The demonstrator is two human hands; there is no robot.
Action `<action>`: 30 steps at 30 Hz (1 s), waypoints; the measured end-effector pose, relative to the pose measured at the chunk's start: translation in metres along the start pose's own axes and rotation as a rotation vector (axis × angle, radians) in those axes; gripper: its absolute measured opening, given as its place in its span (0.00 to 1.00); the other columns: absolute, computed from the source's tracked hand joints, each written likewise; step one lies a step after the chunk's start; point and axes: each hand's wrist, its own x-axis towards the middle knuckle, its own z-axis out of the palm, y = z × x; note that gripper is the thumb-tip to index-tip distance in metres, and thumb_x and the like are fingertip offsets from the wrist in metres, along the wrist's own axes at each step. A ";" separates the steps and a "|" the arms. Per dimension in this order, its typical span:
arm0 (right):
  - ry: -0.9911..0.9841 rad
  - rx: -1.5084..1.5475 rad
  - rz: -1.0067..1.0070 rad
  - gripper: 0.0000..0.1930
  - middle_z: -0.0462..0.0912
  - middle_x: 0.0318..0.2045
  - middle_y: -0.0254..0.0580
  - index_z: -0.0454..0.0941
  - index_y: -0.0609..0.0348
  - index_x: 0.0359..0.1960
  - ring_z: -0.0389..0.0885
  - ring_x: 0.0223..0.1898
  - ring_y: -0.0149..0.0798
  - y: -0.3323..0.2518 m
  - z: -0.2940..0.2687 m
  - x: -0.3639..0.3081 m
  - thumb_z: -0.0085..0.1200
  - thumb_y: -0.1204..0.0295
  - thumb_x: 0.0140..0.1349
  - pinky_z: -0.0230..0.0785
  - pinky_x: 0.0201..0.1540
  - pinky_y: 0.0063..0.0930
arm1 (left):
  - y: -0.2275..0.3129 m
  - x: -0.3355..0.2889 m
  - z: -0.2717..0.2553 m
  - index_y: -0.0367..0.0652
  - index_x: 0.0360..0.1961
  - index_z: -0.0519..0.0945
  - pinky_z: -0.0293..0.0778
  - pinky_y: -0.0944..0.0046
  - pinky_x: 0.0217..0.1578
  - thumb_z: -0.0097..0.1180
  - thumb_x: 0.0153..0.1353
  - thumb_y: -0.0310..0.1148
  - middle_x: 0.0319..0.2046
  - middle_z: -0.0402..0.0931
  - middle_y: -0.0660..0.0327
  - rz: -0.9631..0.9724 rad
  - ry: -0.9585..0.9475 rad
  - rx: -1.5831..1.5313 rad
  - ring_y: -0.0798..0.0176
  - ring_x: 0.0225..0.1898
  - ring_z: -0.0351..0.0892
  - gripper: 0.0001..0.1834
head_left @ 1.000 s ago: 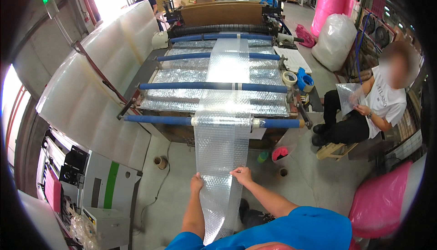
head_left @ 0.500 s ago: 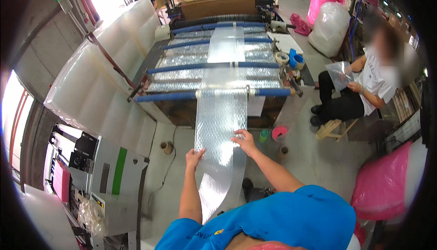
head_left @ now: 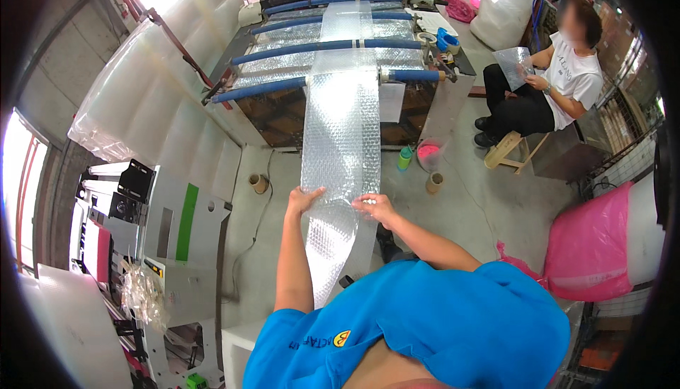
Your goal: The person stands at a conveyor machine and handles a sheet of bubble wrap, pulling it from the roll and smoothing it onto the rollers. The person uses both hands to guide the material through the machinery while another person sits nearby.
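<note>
A long strip of clear bubble wrap (head_left: 340, 120) hangs from the front blue roller of a machine and runs down toward my body, where it curls under. At the strip's left edge, my left hand (head_left: 306, 200) is closed on the film, thumb on top and the other fingers mostly hidden beneath. My right hand (head_left: 375, 208) pinches the film near its right edge, fingers bent together, about level with the left. Between the hands the film creases slightly. Below them its lower part bends away, bright with reflected light.
Ahead stands the roller machine (head_left: 248, 91) with several blue rollers. A seated person (head_left: 567, 77) at right holds a clear sheet. Wrapped white rolls (head_left: 170, 98) line the left, above a grey machine (head_left: 191, 247). On the floor are a green bottle (head_left: 404, 158), a pink-filled bucket (head_left: 431, 154) and cardboard tubes (head_left: 434, 182).
My view has tipped downward, so the machine sits higher. My right hand, with fingers spread on the film before, now pinches it. My left hand still grips the left edge.
</note>
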 end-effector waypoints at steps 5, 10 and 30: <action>0.175 -0.100 -0.080 0.11 0.74 0.20 0.30 0.73 0.58 0.22 0.68 0.21 0.24 0.004 0.001 0.007 0.62 0.68 0.40 0.61 0.20 0.18 | 0.008 -0.031 -0.004 0.28 0.34 0.71 0.70 0.69 0.27 0.67 0.31 0.45 0.26 0.75 0.53 0.020 0.044 -0.154 0.66 0.25 0.74 0.33; 0.226 -0.216 -0.093 0.10 0.72 0.15 0.30 0.71 0.57 0.17 0.65 0.16 0.22 0.008 0.004 0.015 0.62 0.71 0.39 0.59 0.17 0.18 | -0.035 -0.030 0.003 0.31 0.31 0.72 0.69 0.64 0.35 0.65 0.28 0.52 0.30 0.74 0.52 0.023 0.213 0.161 0.58 0.32 0.74 0.35; 0.308 -0.369 -0.103 0.13 0.75 0.16 0.37 0.77 0.62 0.19 0.69 0.20 0.28 0.041 -0.011 0.030 0.63 0.66 0.36 0.62 0.25 0.25 | -0.066 -0.048 0.036 0.34 0.37 0.69 0.66 0.56 0.38 0.52 0.46 0.49 0.33 0.72 0.46 0.003 0.324 0.214 0.47 0.38 0.71 0.27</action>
